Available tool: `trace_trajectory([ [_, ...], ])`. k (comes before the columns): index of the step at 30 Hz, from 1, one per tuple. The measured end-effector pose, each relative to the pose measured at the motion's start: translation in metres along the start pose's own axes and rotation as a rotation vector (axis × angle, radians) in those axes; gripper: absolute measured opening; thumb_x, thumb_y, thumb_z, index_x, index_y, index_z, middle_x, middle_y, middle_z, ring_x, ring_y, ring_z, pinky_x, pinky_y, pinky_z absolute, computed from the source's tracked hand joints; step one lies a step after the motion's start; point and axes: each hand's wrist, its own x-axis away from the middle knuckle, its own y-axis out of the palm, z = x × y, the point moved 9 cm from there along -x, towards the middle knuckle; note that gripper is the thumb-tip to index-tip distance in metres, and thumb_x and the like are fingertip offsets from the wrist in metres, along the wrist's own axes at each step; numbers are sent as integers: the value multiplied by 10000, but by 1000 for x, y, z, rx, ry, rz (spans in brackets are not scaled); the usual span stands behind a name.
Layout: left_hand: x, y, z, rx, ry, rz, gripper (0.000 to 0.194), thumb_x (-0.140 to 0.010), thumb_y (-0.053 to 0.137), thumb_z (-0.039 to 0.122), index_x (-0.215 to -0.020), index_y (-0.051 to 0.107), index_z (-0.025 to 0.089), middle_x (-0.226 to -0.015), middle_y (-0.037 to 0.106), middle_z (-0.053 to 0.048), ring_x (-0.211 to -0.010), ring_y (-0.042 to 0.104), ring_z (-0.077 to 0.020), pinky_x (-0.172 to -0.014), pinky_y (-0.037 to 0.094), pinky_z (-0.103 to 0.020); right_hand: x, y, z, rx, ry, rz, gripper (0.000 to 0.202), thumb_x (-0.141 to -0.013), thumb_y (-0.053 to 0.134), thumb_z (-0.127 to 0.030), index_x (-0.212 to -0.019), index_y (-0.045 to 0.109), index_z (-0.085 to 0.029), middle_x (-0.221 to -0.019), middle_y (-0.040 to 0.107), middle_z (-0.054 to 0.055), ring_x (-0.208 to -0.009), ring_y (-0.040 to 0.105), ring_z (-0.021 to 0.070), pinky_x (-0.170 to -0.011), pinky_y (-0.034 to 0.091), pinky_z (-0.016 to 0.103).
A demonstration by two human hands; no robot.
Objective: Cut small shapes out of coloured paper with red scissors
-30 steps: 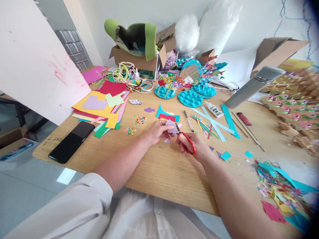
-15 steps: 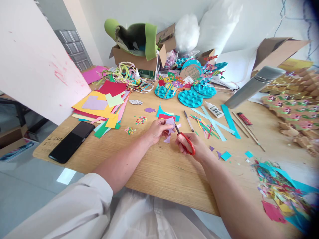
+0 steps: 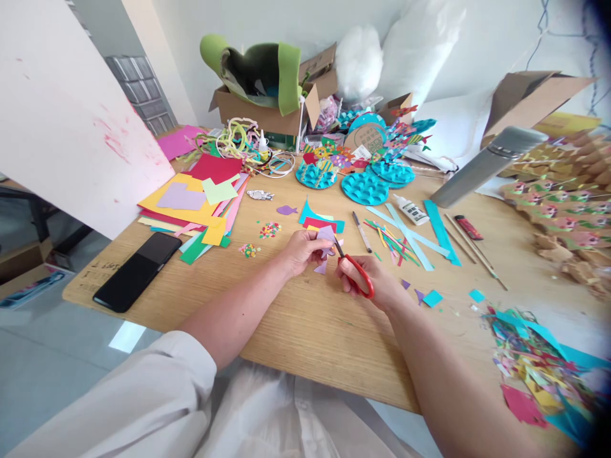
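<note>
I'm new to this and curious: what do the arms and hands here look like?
They are a person's. The left hand and right hand are bare, with no gloves, watch or bracelet in view. A loose, pale, creased sleeve ends near the left elbow; the right forearm is bare as far as it shows.

The scissors [image 3: 368, 282] have red handles and dark blades; the paper piece [image 3: 326, 233] is pale lilac. The fish cutout [image 3: 286, 210] is deeper purple, the phone [image 3: 137, 272] black, and the tabletop [image 3: 305, 337] light brown with streaked wood grain.
</note>
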Motion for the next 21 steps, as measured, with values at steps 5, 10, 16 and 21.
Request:
trace_trajectory([
  [5,0,1,-1,-3,-6,-9,170,-612,738,212,-647,627,87,-581,629,-35,-435,515,-83,-428,348,-212,2,2,-3,23,-2,-26,526,-718,662,-667,-597,532,-172,-519,594,23,-432,505,100,-418,335,212],
  [10,-1,2,-1,4,-4,-26,187,-595,751,216,-643,633,79,-585,634,-41,-436,514,-80,-429,356,-213,3,3,-6,34,-17,-49,529,-720,654,-675,-614,538,-171,-523,588,20,-441,505,103,-424,338,215],
  [16,0,3,-2,6,-15,-33,174,-596,740,208,-642,638,75,-580,637,-46,-431,513,-82,-417,348,-209,3,3,-6,58,-4,-54,541,-702,656,-691,-615,532,-171,-536,596,26,-444,507,106,-426,342,219],
  [21,0,3,-3,-10,-29,-27,152,-617,725,196,-648,635,78,-570,631,-44,-425,504,-81,-415,335,-208,2,4,-6,61,-1,-55,545,-704,653,-692,-601,527,-172,-538,595,27,-448,507,106,-431,347,221],
])
